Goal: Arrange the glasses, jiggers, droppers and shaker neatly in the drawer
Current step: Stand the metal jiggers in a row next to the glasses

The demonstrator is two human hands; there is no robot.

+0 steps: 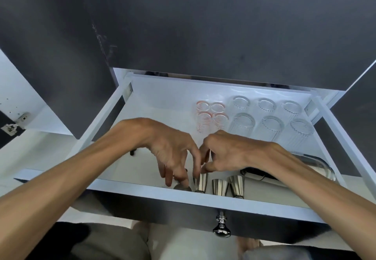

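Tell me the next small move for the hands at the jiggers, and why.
Probably set the left hand's jigger upright beside the row of three jiggers at the drawer's front wall. It looks tilted at the row's left end, and the right hand touches the nearest one.

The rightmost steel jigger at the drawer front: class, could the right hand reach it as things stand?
Probably yes. The rightmost steel jigger stands uncovered just below the right hand, whose fingers hover over its neighbour, with nothing between.
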